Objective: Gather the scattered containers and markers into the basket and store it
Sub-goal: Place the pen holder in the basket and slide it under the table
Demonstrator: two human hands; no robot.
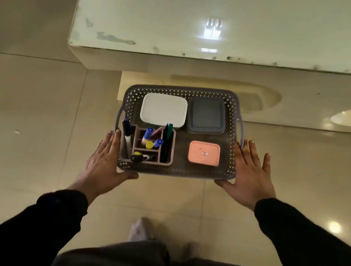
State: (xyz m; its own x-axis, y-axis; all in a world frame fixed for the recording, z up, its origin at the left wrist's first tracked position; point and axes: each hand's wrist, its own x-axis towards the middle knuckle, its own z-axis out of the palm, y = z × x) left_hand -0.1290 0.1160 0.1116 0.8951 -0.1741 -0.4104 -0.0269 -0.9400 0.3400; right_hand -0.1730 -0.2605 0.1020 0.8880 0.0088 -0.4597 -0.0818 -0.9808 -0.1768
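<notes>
Head view, looking down. The basket (178,91), grey with lattice walls, was between both hands, in front of the near edge of a pale table (213,9). Could not tell whether it rested on the tiled floor (23,107) or was held clear of it.

Left hand (105,158): fingers straight and spread, flat against the basket's left wall, thumb lying along the near rim. Right hand (248,175): same pose on the right wall — fingers straight, thumb at the near right corner. Neither hand was wrapped round a handle.

Contents:
- white container (163,110), far left, lid on
- grey container (206,116), far right, touching the white one
- pink container (204,153), near right, standing apart from the others
- divided holder (173,148), near left, with markers (149,132) upright or leaning in its compartments — blue, yellow, black and green caps visible.

Dark sleeves, trousers and one shoe (139,229) showed at the bottom of the view.
</notes>
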